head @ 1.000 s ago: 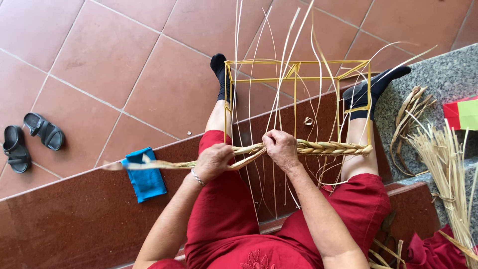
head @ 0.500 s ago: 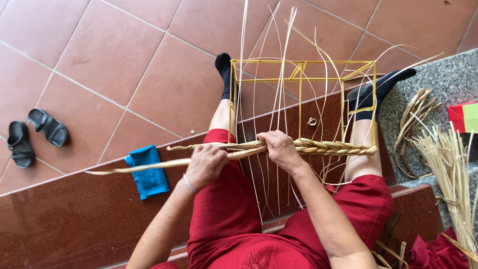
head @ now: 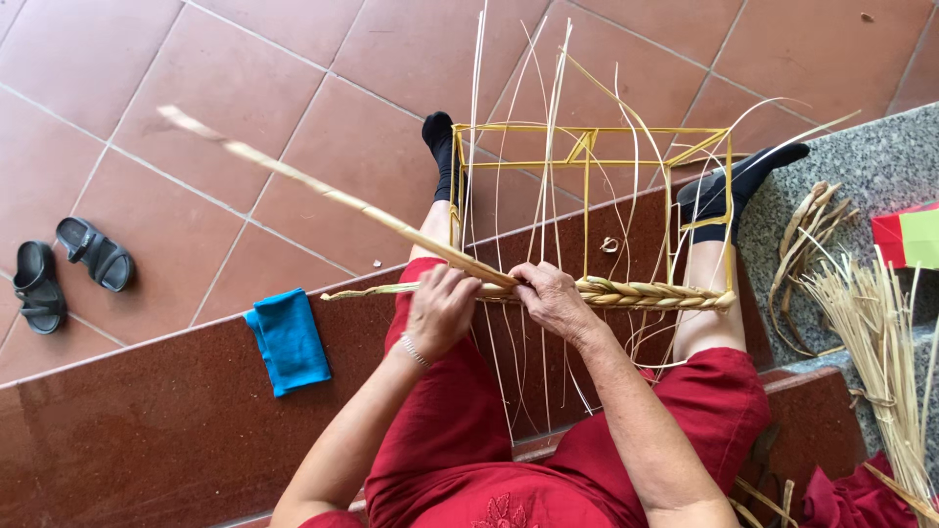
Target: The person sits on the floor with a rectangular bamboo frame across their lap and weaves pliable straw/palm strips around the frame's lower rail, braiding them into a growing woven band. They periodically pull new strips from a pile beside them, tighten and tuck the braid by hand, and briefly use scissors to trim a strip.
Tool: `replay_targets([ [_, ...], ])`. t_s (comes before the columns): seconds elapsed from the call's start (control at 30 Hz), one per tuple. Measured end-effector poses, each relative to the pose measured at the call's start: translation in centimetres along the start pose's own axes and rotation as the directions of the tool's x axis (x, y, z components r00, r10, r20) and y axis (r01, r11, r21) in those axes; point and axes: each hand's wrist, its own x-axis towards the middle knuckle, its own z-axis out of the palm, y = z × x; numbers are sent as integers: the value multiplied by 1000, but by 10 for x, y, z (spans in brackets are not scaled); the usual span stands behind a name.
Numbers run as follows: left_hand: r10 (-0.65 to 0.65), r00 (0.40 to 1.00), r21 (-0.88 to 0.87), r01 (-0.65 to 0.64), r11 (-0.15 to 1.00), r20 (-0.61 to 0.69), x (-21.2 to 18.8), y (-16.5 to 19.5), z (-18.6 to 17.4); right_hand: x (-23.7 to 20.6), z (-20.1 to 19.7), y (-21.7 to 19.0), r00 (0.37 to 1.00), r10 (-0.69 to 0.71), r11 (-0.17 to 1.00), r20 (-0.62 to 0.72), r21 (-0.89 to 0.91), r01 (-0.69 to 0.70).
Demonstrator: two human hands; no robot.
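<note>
Gripping a long flat straw strand point(head: 333, 196), the left hand point(head: 440, 305) is curled shut around it. The right hand point(head: 556, 298) pinches the braided straw band point(head: 646, 291) where strand meets braid, across the yellow wire frame point(head: 587, 147) held between both socked feet. Loose straw bundle point(head: 875, 323) lies nearby.

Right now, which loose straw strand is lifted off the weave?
The long strand slanting up and left from the left hand, over the tiles. The other loose end lies flat along the braid.

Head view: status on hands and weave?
Left hand grips long pale straw strand. Right hand pinches braided straw row on yellow wire frame. Nothing obstructing.
</note>
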Motion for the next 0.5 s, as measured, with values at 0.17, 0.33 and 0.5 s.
replay_targets([
  [0.17, -341, 898, -27, 362, 932, 278, 29, -7, 42, 4, 3, 7, 998, 39, 998, 42, 54, -42],
  [0.33, -456, 851, -123, 498, 858, 262, 65, -14, 61, 6, 3, 12, 1000, 13, 989, -11, 149, -11],
  [0.5, -539, 795, -817, 491, 301, 279, 55, -17, 65, 5, 3, 10, 997, 72, 995, -6, 66, -72],
])
